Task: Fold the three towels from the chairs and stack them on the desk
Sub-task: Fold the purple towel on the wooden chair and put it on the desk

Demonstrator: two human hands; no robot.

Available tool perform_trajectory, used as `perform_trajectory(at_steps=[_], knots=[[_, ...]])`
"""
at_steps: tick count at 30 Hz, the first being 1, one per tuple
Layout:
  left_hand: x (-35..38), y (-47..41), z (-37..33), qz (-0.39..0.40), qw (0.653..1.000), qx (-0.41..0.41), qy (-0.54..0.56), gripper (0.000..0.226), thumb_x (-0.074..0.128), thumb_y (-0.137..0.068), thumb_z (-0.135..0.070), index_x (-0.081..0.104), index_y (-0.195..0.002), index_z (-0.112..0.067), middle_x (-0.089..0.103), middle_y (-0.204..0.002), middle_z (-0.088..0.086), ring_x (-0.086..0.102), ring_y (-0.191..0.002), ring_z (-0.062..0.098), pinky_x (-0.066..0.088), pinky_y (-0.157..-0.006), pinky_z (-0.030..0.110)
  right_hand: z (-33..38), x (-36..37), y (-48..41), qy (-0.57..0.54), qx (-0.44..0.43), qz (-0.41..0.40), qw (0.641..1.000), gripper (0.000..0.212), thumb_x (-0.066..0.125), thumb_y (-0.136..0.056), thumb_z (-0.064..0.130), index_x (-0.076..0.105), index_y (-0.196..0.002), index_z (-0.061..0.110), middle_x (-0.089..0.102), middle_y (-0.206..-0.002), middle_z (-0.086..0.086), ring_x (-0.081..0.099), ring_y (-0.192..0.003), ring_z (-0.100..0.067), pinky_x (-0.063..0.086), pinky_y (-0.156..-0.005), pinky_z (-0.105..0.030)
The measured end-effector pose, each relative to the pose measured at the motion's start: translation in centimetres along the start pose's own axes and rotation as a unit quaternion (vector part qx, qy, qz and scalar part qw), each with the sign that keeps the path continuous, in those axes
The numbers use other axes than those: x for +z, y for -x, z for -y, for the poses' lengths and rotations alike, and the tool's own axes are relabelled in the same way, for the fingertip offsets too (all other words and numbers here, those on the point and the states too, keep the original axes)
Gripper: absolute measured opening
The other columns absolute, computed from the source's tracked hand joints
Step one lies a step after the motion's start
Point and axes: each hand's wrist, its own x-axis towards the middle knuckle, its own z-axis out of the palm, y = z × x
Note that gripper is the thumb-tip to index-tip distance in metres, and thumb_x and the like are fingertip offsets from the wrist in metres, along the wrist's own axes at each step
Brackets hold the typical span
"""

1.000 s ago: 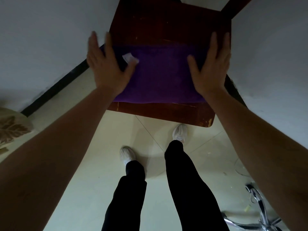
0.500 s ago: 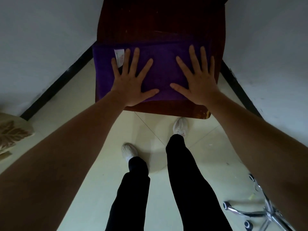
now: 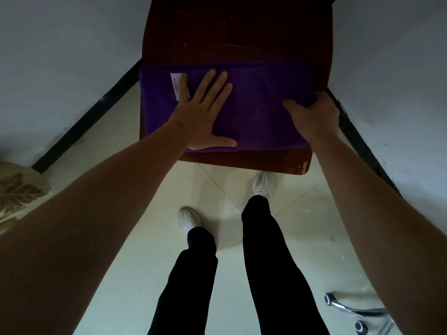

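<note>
Fingers (image 3: 205,83) of the left hand (image 3: 203,114) are held straight and spread, pressed flat on the purple cloth towel (image 3: 261,97). The little finger overlaps a small white sewn-in label (image 3: 175,85), whose print is too faint to be read. The right hand (image 3: 314,117) is curled round the towel's right edge, with the thumb on top and the other fingertips hidden beneath the cloth. The towel is laid across the front part of a dark reddish-brown wooden chair seat (image 3: 237,32), which is scuffed pale at its near right corner. The chair is set into a corner between two pale walls, each lined with black skirting (image 3: 84,124). Below it, black trousers (image 3: 271,250) and white trainers (image 3: 189,220) are seen on a pale tiled floor (image 3: 135,238), the right shoe close to the seat's front edge. A chrome castor base (image 3: 353,310) is partly hidden by the right forearm, and a beige leaf-patterned object (image 3: 19,189) — a cushion, perhaps — is cut off at the left edge.
</note>
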Motion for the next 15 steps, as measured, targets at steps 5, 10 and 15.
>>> perform_trajectory(at_steps=[5,10,15], knots=[[-0.4,-0.4,-1.7,0.005,1.0,-0.016,0.014,0.127,0.018,-0.064,-0.099,-0.014,-0.154,-0.015,-0.018,-0.163,0.012,-0.014,-0.15,0.032,0.0,-0.113,0.07,-0.1,-1.9,-0.7,-0.071,0.076,0.15,0.983,0.083,0.08,-0.074,0.047,0.044,-0.143,0.019,0.057,-0.125,0.005,0.057,-0.11,-0.019,0.052,-0.088,-0.034],[-0.1,-1.3,-3.8,0.002,0.999,-0.028,0.03,0.129,0.02,-0.061,-0.099,-0.014,-0.154,-0.017,-0.02,-0.162,0.015,-0.015,-0.15,0.032,-0.001,-0.112,0.072,-0.5,-6.0,-1.6,-0.081,0.053,0.201,0.975,0.073,0.085,-0.069,0.045,0.06,-0.131,0.017,0.067,-0.119,0.003,0.065,-0.106,-0.016,0.055,-0.086,-0.031],[-1.1,-1.2,-3.1,0.019,0.998,-0.025,0.049,0.125,0.023,-0.063,-0.097,-0.011,-0.155,-0.019,-0.019,-0.162,0.013,-0.015,-0.15,0.03,-0.002,-0.113,0.07,1.0,-5.7,-0.5,-0.118,0.017,0.193,0.974,0.058,0.083,-0.075,0.035,0.058,-0.126,0.025,0.065,-0.12,0.007,0.064,-0.107,-0.013,0.054,-0.095,-0.037]])
